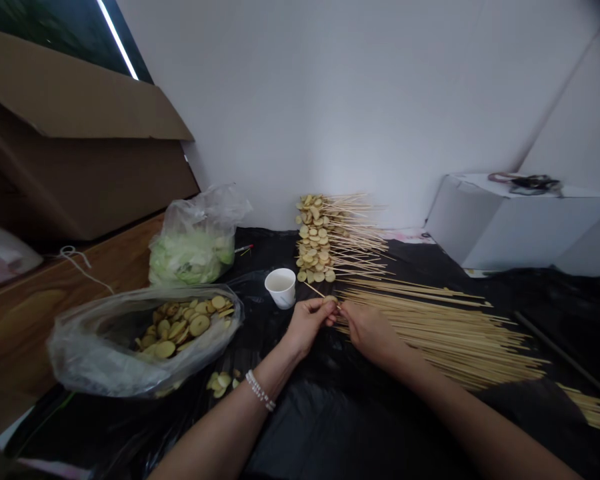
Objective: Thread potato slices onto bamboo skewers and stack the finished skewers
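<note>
My left hand [311,321] is closed on a round potato slice [331,301], pinched between thumb and fingers. My right hand [366,328], closed too, grips a thin wooden skewer whose tip [314,289] sticks out to the upper left beyond the slice. The two hands nearly touch. Just behind them lies a stack of skewered slices [316,248], sticks pointing right. Many bare skewers [445,333] are spread to the right, partly under my right hand. A white paper cup [281,289] stands upright left of my hands.
An open plastic bag [105,360] of loose slices [180,325] lies at left, with a few more slices [222,383] beside it. Behind is a bag of pale green vegetables [195,247]. A cardboard box [90,167], white box [500,220] and wall border the black plastic sheet [330,420].
</note>
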Motion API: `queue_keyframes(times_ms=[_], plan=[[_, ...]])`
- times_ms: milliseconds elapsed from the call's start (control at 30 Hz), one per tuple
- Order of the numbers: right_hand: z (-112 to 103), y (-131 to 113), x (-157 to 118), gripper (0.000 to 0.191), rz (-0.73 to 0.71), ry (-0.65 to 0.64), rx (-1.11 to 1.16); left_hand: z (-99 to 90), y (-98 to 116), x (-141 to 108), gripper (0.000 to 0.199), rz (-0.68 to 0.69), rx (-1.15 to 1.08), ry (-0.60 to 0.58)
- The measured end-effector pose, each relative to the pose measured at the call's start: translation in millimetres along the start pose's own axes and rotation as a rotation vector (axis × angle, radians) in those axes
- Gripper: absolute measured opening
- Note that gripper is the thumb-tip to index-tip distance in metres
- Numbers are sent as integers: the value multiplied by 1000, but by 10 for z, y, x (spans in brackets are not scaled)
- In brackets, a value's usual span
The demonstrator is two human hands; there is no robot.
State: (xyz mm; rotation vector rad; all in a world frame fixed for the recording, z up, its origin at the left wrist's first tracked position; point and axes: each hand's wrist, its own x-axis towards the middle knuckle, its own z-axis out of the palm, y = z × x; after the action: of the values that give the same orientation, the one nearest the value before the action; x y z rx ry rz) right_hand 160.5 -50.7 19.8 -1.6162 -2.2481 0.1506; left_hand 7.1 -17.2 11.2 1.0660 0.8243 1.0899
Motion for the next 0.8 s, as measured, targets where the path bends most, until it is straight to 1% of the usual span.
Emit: queue_keyframes(times_ms=[67,133,233,333,433,667,800], plan=[[4,2,4,24,6,-1,12,25,-14,-17,30,-13,25,-19],[-6,3,7,24,-8,-6,18,33,-15,-17,30,-18,28,-14],[-31,-3,7,27,-27,6,9,10,6,10,33,-11,5,15],[-35,-14,0,29,-17,17,-29,-29,35,39,34,15,-34,59],[-7,-17,-8,28,4,6,-34,-42,42,41,33,23,-32,52],[55,3,-5,26,18,-12,9,45,1,-28,30,37,117,-1],[40,-15,0,26,35,-12,7,63,11,-37,30,62,153,8]])
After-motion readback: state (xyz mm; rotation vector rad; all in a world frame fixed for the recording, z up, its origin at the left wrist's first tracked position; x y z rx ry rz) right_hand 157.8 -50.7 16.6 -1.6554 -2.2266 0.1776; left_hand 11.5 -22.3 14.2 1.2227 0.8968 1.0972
